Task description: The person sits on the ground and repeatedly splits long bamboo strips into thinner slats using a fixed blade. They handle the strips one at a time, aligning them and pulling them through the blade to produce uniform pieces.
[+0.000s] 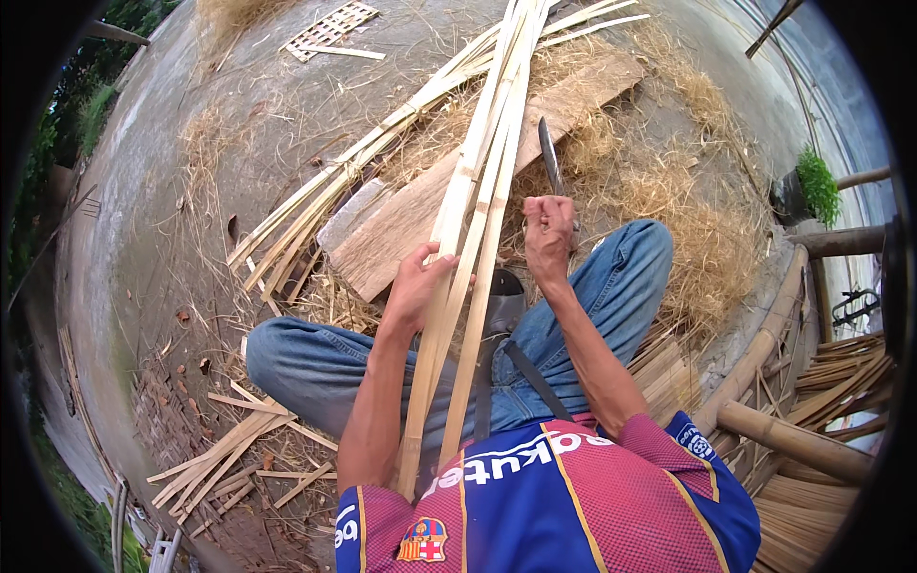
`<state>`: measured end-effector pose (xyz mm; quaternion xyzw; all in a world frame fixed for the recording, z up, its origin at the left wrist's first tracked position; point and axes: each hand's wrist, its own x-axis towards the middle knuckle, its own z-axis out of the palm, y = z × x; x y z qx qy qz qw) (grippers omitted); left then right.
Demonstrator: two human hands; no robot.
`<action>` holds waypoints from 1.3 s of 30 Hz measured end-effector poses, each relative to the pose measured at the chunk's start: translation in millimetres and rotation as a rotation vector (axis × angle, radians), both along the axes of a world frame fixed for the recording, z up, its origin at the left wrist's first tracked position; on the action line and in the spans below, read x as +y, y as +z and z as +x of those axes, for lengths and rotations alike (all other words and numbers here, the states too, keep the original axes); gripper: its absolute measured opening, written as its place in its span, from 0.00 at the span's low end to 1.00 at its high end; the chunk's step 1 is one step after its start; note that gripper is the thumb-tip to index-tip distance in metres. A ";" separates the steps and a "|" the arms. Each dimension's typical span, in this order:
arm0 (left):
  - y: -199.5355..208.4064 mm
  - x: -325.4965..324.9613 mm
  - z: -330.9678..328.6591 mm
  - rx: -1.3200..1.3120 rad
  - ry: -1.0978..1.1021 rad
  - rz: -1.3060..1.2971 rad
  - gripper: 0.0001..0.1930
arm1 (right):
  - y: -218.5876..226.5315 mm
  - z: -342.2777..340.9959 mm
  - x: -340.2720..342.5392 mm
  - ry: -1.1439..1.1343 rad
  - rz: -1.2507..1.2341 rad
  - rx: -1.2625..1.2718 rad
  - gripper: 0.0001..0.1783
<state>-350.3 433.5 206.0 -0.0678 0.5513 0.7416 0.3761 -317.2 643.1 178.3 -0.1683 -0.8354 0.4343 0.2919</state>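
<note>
Seated with knees apart beside a concrete floor [196, 72] strewn with curly shavings [669, 205], a person [592, 506] in blue jeans [306, 358] steadies a bundle of long, pale bamboo strips [465, 196]. The strips run from beside the torso, over the lap and across a weathered wooden plank [406, 224]. The left hand [417, 286] has its fingers closed around the near stretch of the bundle, at its left edge. The right hand [548, 234] is clenched on the handle of a knife [551, 158], its dark blade pointing up and away, near the strips but apart from them, so no cut is being made at this instant.

By the look of it, the splitting of these lengths is done: they are already narrow and flat, and the heaped shavings suggest plenty of paring behind them. What appears left is finishing the strips in hand; how many are fully smoothed cannot be told from here. A second fan of strips [334, 181] lies to the left of the plank, apparently either waiting or completed. Short bamboo offcuts [229, 449] litter the ground at lower left, while a small openwork lattice panel [328, 31] rests at the far side.
</note>
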 end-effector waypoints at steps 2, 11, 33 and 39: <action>-6.0 -1.2 -1.7 -0.021 -0.017 0.025 0.21 | 13.0 4.3 -3.8 0.195 0.046 0.002 0.09; -4.1 -4.1 -0.7 -0.050 -0.037 0.077 0.21 | -11.1 -13.9 -5.1 0.202 0.178 -0.138 0.08; 7.9 0.2 -2.1 -0.021 -0.092 0.156 0.32 | -25.0 15.5 -17.0 0.231 -0.979 -0.287 0.28; -2.6 -1.8 0.2 -0.004 -0.061 0.095 0.27 | -26.8 6.1 -27.9 0.309 -1.127 -0.132 0.19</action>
